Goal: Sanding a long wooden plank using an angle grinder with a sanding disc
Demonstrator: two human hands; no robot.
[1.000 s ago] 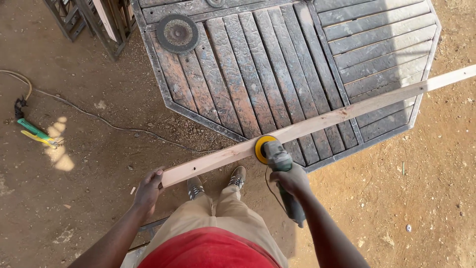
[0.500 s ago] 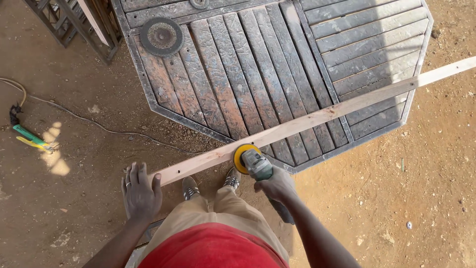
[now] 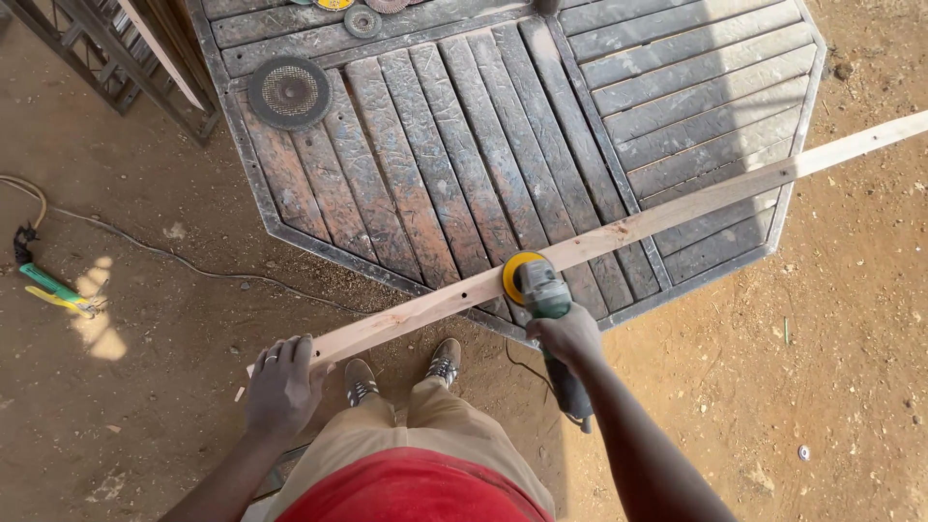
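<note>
One long wooden batten (image 3: 619,232) lies across one slatted table (image 3: 435,145); the left hand (image 3: 282,387) presses its near end, fingers spread, while the right hand (image 3: 568,335) grips one angle grinder (image 3: 541,295) on it

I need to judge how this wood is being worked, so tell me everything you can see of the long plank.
The long plank is a narrow, pale strip of bare wood, straight, with small dark holes near the sander. It runs diagonally from lower left to the upper right edge of view, lying across the dark slatted tabletop, both ends overhanging. The left hand presses its near end; the sander in the right hand has its yellow disc on it.
</note>
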